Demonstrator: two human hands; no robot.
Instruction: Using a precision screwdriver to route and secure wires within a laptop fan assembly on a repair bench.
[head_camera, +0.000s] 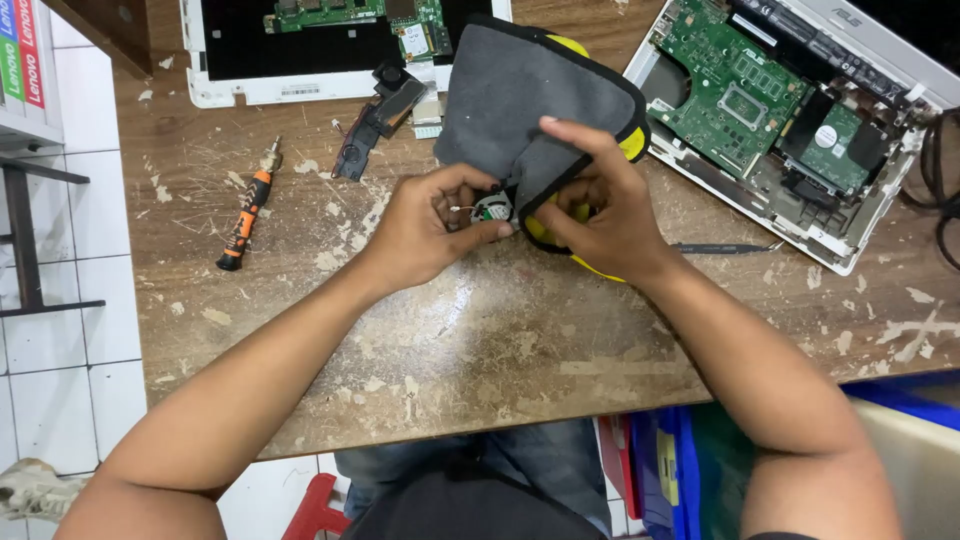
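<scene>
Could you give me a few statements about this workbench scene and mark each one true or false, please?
1. The left hand holds a small fan. True.
2. The right hand grips a grey and yellow cloth. True.
3. The orange and black screwdriver is in the right hand. False: it lies on the wooden table, left of both hands.
4. The opened laptop at the right shows its green circuit board. True.
5. The cloth lies flat and untouched. False: it is held against the fan.
</scene>
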